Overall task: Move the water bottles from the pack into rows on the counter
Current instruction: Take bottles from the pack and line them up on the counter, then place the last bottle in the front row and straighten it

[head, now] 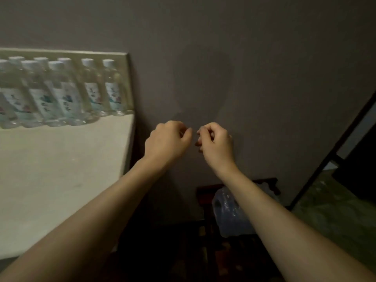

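Several clear water bottles (67, 92) with white caps and pale blue-green labels stand in rows at the back of the pale counter (61, 169), on the left. My left hand (166, 141) and my right hand (215, 143) are raised side by side in front of the grey wall, right of the counter. Both have curled fingers and hold nothing. Down below my right forearm, crumpled clear plastic wrap (230, 214) from the pack lies on a dark wooden stand (203, 200); I see no bottle in it.
A grey wall (244, 68) fills the view ahead. A dark frame (335, 151) slants along the right side, with greenish flooring (335, 216) beside it. The counter's right edge drops off near my left wrist.
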Motion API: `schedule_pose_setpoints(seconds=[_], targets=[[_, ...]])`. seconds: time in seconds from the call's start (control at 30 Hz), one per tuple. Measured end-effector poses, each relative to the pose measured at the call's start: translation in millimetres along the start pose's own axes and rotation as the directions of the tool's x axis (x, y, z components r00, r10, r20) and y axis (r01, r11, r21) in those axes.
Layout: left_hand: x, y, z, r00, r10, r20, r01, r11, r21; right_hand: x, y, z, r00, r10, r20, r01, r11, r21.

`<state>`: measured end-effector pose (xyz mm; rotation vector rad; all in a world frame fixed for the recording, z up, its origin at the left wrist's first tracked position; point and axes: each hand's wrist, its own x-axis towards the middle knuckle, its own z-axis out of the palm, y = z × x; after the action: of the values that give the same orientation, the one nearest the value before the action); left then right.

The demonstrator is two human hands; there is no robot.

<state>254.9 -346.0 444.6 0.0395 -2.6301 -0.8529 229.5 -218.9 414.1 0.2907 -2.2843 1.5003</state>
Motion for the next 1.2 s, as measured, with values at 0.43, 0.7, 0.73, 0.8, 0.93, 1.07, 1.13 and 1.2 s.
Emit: schedule_pose_setpoints(seconds=[0.43, 0.7, 0.73, 0.8, 0.93, 1.07, 1.13, 1.2], targets=[[43, 74, 262, 0.877, -0.013, 0.480, 0.019, 1.000, -0.008, 34, 226, -147, 0.912, 0.404, -0.074, -0.409, 0.909, -0.074], [65, 51, 416, 0.734, -0.069, 0.676, 0.108, 0.994, -0.017, 58, 371, -145, 0.706, 0.699, 0.110, -0.661, 0.707, -0.251], [66, 45, 431, 0.721, -0.076, 0.689, 0.120, 0.993, -0.016, 58, 384, -142, 0.685, 0.718, 0.120, -0.676, 0.689, -0.261], [65, 31, 459, 0.693, -0.080, 0.716, 0.134, 0.991, -0.019, 54, 408, -138, 0.635, 0.758, 0.148, -0.709, 0.648, -0.277], [60, 7, 518, 0.575, -0.078, 0.815, 0.159, 0.987, -0.018, 39, 456, -128, 0.534, 0.825, 0.185, -0.774, 0.565, -0.284], [53, -2, 574, 0.493, -0.072, 0.867, 0.142, 0.990, 0.002, 23, 495, -117, 0.500, 0.835, 0.231, -0.778, 0.550, -0.304], [49, -2, 600, 0.447, -0.077, 0.891, 0.127, 0.992, 0.021, 19, 511, -113, 0.482, 0.840, 0.247, -0.791, 0.539, -0.288], [47, -3, 625, 0.401, -0.085, 0.912, 0.083, 0.995, 0.056, 17, 524, -111, 0.466, 0.849, 0.247, -0.800, 0.524, -0.292]])
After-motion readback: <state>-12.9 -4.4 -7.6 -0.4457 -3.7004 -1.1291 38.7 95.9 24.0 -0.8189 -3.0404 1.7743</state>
